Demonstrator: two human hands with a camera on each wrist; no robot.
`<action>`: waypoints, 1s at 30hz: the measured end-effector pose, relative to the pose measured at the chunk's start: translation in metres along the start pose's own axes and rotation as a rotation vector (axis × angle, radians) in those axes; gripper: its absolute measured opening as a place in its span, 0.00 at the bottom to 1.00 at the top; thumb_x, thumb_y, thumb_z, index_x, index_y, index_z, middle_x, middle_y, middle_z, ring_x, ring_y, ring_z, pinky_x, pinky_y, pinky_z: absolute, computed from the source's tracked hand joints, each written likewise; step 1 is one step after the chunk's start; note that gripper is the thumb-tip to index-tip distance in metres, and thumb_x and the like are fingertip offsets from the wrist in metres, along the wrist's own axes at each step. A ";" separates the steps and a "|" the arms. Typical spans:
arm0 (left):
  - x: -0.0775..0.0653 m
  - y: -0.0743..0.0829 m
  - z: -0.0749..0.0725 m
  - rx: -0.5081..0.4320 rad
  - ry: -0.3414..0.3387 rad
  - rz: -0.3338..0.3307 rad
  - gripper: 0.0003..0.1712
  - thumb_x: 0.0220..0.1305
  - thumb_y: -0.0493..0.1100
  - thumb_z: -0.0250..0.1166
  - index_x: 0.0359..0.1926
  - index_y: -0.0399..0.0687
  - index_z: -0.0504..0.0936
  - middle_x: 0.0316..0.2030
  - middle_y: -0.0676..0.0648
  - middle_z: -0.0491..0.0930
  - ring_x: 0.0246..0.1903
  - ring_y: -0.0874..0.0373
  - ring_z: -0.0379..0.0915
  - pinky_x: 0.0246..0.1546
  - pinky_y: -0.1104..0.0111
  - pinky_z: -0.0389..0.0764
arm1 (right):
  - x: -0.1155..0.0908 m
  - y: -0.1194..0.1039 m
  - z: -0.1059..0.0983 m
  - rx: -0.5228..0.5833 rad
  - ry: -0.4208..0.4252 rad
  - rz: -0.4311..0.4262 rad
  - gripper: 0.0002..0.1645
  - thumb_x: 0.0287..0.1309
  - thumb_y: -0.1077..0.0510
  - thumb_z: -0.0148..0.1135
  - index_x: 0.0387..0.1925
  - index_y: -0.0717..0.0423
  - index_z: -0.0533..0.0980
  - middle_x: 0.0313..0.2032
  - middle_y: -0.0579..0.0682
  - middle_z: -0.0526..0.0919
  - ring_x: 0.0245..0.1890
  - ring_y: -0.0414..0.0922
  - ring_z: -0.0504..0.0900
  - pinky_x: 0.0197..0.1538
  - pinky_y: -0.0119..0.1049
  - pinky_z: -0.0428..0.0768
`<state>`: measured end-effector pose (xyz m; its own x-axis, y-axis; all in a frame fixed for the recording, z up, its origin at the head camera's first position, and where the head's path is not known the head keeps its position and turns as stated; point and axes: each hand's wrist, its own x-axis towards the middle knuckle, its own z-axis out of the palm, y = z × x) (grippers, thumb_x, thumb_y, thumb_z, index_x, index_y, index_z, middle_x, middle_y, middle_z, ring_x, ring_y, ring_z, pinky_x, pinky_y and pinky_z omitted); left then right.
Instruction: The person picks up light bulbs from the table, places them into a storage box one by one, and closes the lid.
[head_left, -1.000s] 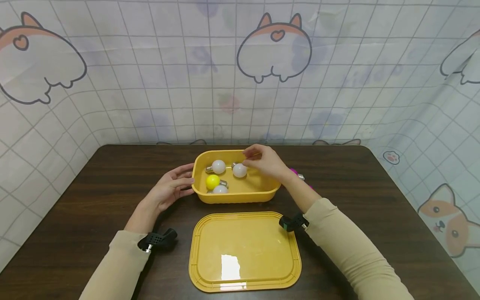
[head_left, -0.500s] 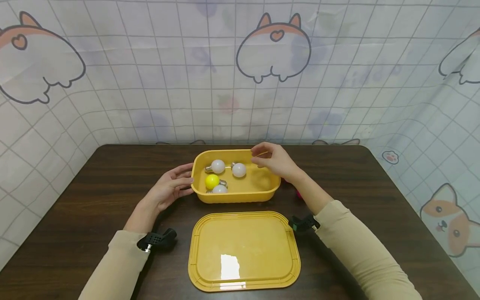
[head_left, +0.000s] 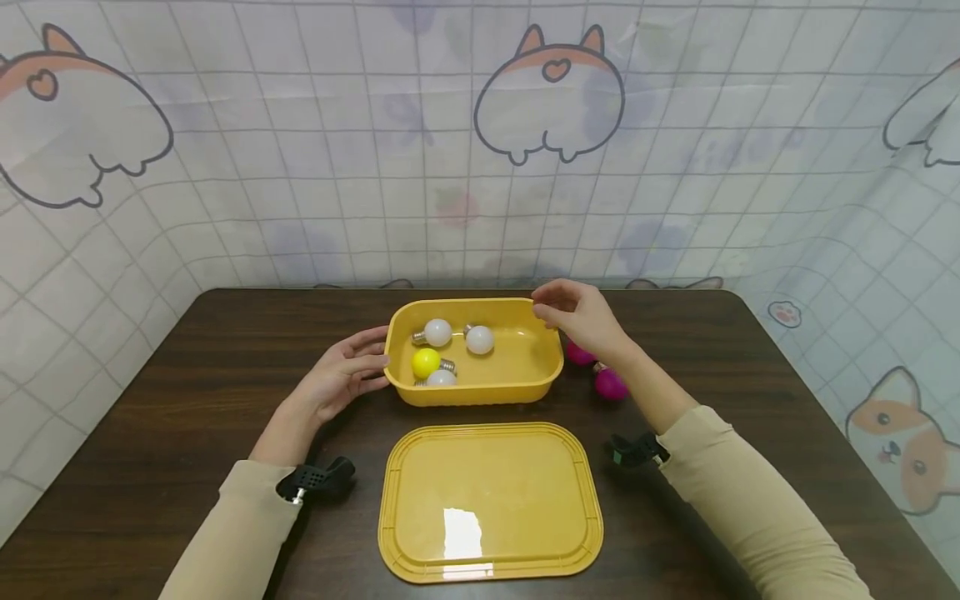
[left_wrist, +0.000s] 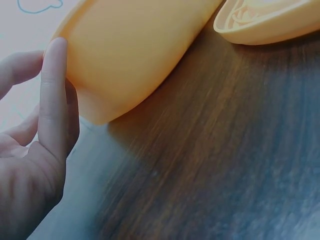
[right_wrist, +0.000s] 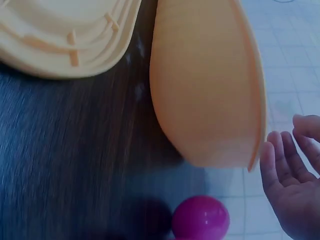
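A yellow plastic box (head_left: 480, 395) stands in the middle of the table. Inside are white light bulbs (head_left: 438, 332) and a yellow light bulb (head_left: 426, 363), lying on their sides toward the left and middle. My left hand (head_left: 347, 372) rests against the box's left end, its thumb straight along the wall in the left wrist view. Over the right end of the box hovers my right hand (head_left: 581, 317), holding nothing, fingers loosely bent near the rim. Magenta light bulbs (head_left: 611, 384) lie on the table below my right hand; one magenta bulb (right_wrist: 201, 218) shows in the right wrist view.
A flat yellow lid (head_left: 491, 500) with a raised rim lies in front of the box. The dark wooden table (head_left: 150, 467) ends at the back against a printed white cloth (head_left: 360, 208), which also hangs at both sides.
My right hand has moved right, from above a white bulb inside the box to the box's right end. More of the magenta bulbs now shows. My left hand has stayed in place.
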<state>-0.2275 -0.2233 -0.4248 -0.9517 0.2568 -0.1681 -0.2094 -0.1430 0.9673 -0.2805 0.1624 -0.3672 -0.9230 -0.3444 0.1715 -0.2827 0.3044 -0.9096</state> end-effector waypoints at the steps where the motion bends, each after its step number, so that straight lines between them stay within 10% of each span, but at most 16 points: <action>1: 0.000 0.000 0.000 0.003 0.000 0.000 0.38 0.72 0.32 0.63 0.78 0.42 0.58 0.64 0.37 0.70 0.47 0.55 0.84 0.47 0.65 0.86 | -0.001 0.001 -0.002 0.001 0.005 0.000 0.16 0.70 0.59 0.66 0.54 0.64 0.79 0.51 0.60 0.82 0.51 0.65 0.80 0.52 0.49 0.85; 18: 0.001 -0.001 0.002 0.031 -0.006 0.002 0.40 0.73 0.34 0.64 0.79 0.41 0.56 0.65 0.36 0.69 0.46 0.57 0.83 0.47 0.66 0.86 | -0.031 0.027 -0.036 -0.098 0.098 0.055 0.18 0.71 0.56 0.65 0.54 0.63 0.79 0.52 0.58 0.83 0.51 0.54 0.82 0.51 0.32 0.82; 30: 0.002 -0.002 0.002 0.028 -0.013 0.005 0.39 0.74 0.34 0.63 0.79 0.41 0.56 0.65 0.37 0.70 0.46 0.57 0.83 0.48 0.66 0.86 | -0.042 0.047 -0.049 -0.185 0.096 0.065 0.19 0.70 0.54 0.66 0.55 0.63 0.79 0.53 0.59 0.83 0.54 0.54 0.79 0.60 0.48 0.76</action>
<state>-0.2282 -0.2208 -0.4265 -0.9497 0.2685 -0.1612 -0.1984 -0.1176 0.9731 -0.2676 0.2347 -0.3989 -0.9589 -0.2354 0.1585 -0.2571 0.4837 -0.8366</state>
